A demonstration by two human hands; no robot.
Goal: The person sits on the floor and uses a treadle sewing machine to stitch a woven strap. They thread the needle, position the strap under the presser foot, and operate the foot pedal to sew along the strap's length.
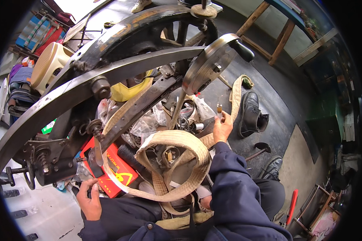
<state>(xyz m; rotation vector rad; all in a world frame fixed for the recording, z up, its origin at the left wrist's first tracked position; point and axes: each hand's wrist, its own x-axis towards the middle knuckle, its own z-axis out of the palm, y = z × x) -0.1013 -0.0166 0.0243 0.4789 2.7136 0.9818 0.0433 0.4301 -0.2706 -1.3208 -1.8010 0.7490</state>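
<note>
"Black metal rises at our left: the machine (108, 44) with its curved steel arm (68, 86). What's our left hand (90, 205) doing?"

"Its fingers are bent, thumb near forefinger, beside the red box (116, 154). We cannot tell whether they pinch anything; a fine thread wouldn't show."

"And the cream strap (203, 160)?"

"Looped in front of us, above our lap. One stretch runs up along the machine, partly behind its metal, so we can't follow how it passes there."

"Right of that, our right hand (222, 129)?"

"Reached forward, its fingers grasping a small amber piece (219, 108) upright, near the black boot (249, 110). Its tip is too small for us to name."

"So which step are we at?"

"Readying that little piece, we'd judge, with the strap left slack. The next move probably calls for a light, sure pinch and a clear path past the loops. Dropped among those plastic bags (159, 114), it could be hard for us to find."
</note>
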